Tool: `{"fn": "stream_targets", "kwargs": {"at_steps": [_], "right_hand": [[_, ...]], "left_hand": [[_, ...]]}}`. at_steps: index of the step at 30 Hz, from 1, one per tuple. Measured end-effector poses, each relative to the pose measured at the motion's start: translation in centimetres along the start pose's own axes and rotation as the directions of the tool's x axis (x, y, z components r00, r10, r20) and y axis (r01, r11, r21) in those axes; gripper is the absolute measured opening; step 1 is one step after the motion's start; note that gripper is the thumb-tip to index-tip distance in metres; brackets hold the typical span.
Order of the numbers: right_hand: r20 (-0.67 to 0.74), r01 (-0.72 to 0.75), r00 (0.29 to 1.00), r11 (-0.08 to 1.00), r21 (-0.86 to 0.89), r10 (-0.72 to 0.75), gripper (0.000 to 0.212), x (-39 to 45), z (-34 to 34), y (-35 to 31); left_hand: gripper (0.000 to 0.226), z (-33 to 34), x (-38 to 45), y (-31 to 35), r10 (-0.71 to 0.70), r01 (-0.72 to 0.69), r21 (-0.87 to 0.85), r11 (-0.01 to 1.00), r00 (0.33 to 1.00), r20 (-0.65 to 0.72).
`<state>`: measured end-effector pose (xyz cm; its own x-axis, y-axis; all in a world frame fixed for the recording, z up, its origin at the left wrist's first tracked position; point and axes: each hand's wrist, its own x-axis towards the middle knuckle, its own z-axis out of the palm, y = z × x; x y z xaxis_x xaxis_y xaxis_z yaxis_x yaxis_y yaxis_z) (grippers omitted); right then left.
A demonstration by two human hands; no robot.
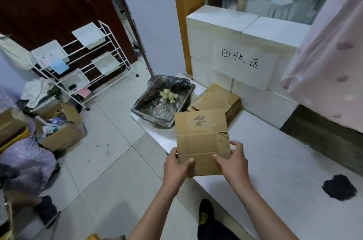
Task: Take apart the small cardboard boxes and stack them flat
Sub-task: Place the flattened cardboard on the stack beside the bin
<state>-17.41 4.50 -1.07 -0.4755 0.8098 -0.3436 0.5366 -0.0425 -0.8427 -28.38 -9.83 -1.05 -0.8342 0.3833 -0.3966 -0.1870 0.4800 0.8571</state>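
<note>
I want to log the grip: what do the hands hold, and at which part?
Both hands, left and right, hold one flattened cardboard box by its near bottom edge, one at each corner.

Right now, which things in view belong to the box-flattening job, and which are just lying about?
Job: flattened box held by left hand and right hand; flat cardboard stack.
Lying about: bag-lined bin, white rack, open carton on the floor.
</note>
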Motion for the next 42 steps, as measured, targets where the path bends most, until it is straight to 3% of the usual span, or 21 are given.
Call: {"fn": "stream_targets", "kwargs": {"at_steps": [12,21,29,35,42], "right_hand": [[-0.181,-0.061,0.982,0.996,-0.071,0.047,0.059,9.1,5.9,-4.7],[-0.386,-0.181,0.911,0.982,-0.052,0.147,0.063,14.3,9.1,-7.8],[-0.560,-0.344,0.762,0.936,0.077,0.326,0.061,17.5,13.8,-11.8],[-0.608,-0.435,0.646,0.877,0.204,0.462,0.047,19.2,15.0,-12.7],[-0.578,-0.507,0.645,0.846,0.165,0.500,0.049,23.3,14.0,-10.7]], "left_hand": [[0.043,0.0,13.6,4.6,0.088,-0.077,0.224,0.972,0.996,-0.035],[0.052,0.4,23.2,7.3,0.134,-0.190,0.288,0.939,0.970,0.203],[0.047,-0.2,32.3,11.0,0.199,-0.406,0.413,0.815,0.866,0.458],[0.046,1.3,35.5,12.2,0.164,-0.503,0.465,0.729,0.787,0.595],[0.039,5.3,37.8,12.0,0.069,-0.498,0.549,0.671,0.780,0.622]]}}
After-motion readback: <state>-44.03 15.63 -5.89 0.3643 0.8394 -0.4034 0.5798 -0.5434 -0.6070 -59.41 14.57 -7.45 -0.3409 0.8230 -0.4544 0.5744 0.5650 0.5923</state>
